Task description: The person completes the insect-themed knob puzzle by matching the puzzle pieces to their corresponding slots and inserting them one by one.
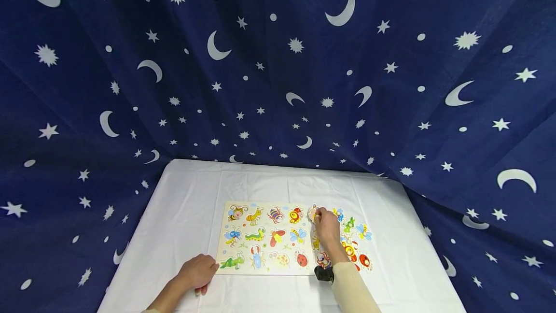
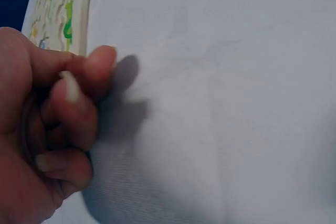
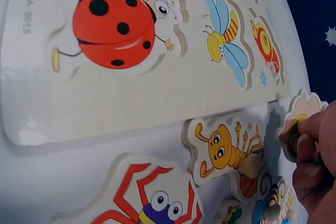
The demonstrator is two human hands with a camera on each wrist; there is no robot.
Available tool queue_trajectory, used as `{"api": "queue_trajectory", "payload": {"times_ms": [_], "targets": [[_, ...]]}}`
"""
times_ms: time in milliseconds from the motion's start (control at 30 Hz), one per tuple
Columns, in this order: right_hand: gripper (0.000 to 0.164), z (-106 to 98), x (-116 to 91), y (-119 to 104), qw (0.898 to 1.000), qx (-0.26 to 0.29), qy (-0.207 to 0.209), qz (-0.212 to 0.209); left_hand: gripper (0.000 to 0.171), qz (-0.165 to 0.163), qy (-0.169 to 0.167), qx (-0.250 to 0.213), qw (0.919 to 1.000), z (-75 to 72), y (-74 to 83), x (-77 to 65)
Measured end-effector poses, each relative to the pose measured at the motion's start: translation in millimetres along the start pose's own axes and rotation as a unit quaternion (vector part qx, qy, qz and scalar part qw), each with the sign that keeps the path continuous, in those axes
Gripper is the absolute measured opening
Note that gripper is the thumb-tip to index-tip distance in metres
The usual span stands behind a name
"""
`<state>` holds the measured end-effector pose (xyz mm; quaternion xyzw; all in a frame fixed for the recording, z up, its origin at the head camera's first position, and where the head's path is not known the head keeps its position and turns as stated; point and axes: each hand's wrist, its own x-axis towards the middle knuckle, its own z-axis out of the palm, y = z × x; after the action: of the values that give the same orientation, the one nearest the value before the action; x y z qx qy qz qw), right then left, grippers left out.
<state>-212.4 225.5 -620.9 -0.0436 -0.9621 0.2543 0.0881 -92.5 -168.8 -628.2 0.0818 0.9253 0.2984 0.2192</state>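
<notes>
A pale insect puzzle board lies flat on the table, with insect pictures in shaped recesses. Beyond its far right corner, my right hand pinches a peach-coloured puzzle piece between thumb and fingers; they hide part of its picture. By the board's near left corner rests my left hand, its fingers loosely bent and holding nothing. Close to the right hand in the right wrist view lie a yellow insect piece with a knob and a spider piece.
More loose pieces spread right of the board, among them a blue-winged one, a green one and a red one, some overlapping. A white cloth covers the table. Dark blue curtain with moons and stars surrounds it.
</notes>
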Motion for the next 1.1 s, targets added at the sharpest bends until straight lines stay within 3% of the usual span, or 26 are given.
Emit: {"api": "queue_trajectory", "payload": {"times_ms": [233, 467, 933, 1100], "targets": [[0.012, 2.3, -4.2, -5.7, 0.999, 0.009, 0.022, -0.042, 0.034, -0.010, 0.015, 0.018, 0.9997, 1.1, 0.9, -0.8], [0.013, 1.6, -6.2, -15.8, 0.999, 0.006, -0.004, -0.047, 0.034, -0.017, 0.006, 0.011, 0.9998, 0.0, 1.9, -0.9], [0.009, -3.9, -8.3, -16.3, 0.999, 0.005, 0.011, -0.039, 0.033, -0.005, 0.013, -0.003, 0.9999, 1.8, -0.2, 1.1], [0.008, -5.9, -16.0, -19.0, 0.998, 0.007, -0.014, -0.068, 0.034, -0.003, 0.012, -0.015, 0.9998, 0.2, 1.9, -0.7]]}}
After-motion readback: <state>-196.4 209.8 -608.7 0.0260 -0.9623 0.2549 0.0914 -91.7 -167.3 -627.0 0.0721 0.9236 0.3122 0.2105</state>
